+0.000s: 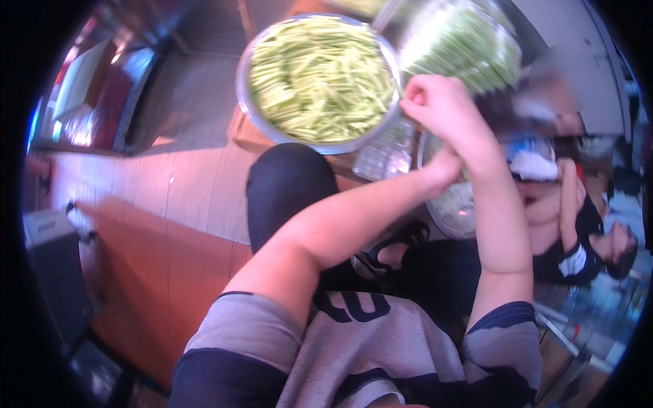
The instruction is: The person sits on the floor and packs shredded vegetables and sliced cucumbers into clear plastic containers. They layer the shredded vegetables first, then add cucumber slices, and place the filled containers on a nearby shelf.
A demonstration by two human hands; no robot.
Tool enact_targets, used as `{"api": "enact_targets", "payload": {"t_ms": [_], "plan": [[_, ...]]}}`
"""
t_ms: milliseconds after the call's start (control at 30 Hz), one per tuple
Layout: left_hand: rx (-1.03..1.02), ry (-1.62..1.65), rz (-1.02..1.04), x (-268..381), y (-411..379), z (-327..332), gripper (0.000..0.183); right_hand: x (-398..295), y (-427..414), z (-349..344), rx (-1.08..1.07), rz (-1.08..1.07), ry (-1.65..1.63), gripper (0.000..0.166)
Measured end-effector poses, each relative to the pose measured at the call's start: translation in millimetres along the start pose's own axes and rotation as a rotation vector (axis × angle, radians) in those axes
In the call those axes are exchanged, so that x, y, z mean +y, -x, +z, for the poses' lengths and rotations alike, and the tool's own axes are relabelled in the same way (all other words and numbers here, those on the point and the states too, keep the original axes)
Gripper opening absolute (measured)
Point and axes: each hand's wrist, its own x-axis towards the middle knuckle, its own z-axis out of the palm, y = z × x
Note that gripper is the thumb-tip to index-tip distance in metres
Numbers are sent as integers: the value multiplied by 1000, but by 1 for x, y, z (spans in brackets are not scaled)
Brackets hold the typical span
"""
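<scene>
A wide metal bowl [244, 97] full of cut, pale green vegetable strips [321, 76] stands in front of me. My right hand [438, 102] is at the bowl's right rim, its thumb and fingers pinched on a thin green vegetable strip [398, 90]. Lower down, my left hand [445, 167] reaches over a second, smaller bowl [433, 217]. My right forearm covers the left fingertips, so what they hold cannot be seen. Beyond my right hand lies clear plastic wrap [423, 38] around more green vegetable sticks [469, 51].
A clear plastic container [386, 153] sits between the two bowls. My knee [291, 191] is close below the large bowl. On the right another person [571, 239] sits holding something white [533, 166]. At left are wooden floorboards [168, 265] and a dark box [58, 275].
</scene>
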Motion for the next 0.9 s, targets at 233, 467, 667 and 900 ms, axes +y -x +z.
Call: {"api": "enact_targets", "payload": {"t_ms": [233,467,667,900], "plan": [[73,142,-87,13,11,36,34,97,147,-63,267,420,-234,24],[240,22,-39,-2,11,39,37,99,169,-43,295,387,-74,48],[278,-9,-74,-3,7,38,41,162,193,-8,379,222,-401,129],[-132,-76,-27,0,15,37,90,167,172,6,512,34,-845,132]]}}
